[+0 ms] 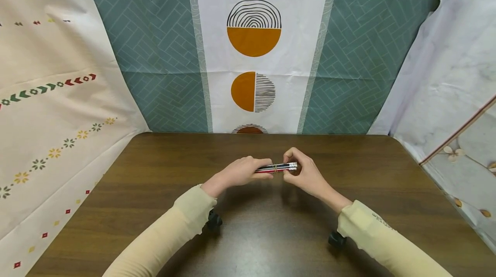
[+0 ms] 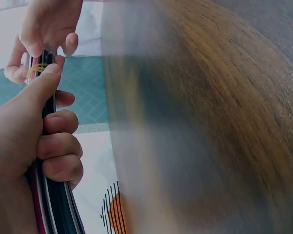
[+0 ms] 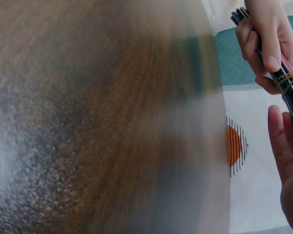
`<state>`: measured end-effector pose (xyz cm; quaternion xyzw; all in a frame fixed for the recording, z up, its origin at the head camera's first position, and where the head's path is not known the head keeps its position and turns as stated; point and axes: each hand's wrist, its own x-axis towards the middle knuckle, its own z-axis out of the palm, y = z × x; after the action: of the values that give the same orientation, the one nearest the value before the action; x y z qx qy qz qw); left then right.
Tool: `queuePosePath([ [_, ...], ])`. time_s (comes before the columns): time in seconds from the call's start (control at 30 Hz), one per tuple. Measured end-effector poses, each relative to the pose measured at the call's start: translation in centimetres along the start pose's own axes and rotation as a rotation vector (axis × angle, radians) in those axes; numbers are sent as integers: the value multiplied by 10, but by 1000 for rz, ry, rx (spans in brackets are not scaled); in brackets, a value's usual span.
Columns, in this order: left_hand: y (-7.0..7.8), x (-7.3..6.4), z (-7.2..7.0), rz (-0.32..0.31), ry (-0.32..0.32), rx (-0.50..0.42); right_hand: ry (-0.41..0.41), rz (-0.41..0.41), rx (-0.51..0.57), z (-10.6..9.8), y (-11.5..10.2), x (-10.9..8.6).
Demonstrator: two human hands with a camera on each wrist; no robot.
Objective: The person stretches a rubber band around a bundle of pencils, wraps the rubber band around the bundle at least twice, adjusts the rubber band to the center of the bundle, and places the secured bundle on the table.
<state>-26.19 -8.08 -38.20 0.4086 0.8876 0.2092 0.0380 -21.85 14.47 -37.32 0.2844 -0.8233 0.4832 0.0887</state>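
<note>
A slim bundle of pencils [image 1: 286, 166], mostly black with some red and white, is held level above the table. Its silvery ends point right in the head view. A yellowish rubber band [image 3: 285, 79] circles the bundle near those ends. My left hand [image 1: 242, 171] grips the bundle left of the band, with its thumb along the top and several fingers curled round the shafts [image 2: 58, 204]. Around the silvery end, my right hand [image 1: 306, 176] pinches with thumb and index finger, close to the band. The right wrist view cuts off part of this hand.
A dark brown wooden table [image 1: 255, 234] lies beneath both hands. Behind it hangs a teal and white curtain [image 1: 166, 53] with orange half-circles. Patterned cloths flank the left and right sides. Small black devices [image 1: 336, 239] sit under both sleeves.
</note>
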Motion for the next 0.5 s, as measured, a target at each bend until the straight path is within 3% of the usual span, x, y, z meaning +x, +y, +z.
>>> queuePosePath([
  [0.23,2,0,-1,12,-4,7,-58,10,24,-3,0,2],
  [0.5,6,2,-4,-1,-67,19,-120,16,46,-3,-2,3],
])
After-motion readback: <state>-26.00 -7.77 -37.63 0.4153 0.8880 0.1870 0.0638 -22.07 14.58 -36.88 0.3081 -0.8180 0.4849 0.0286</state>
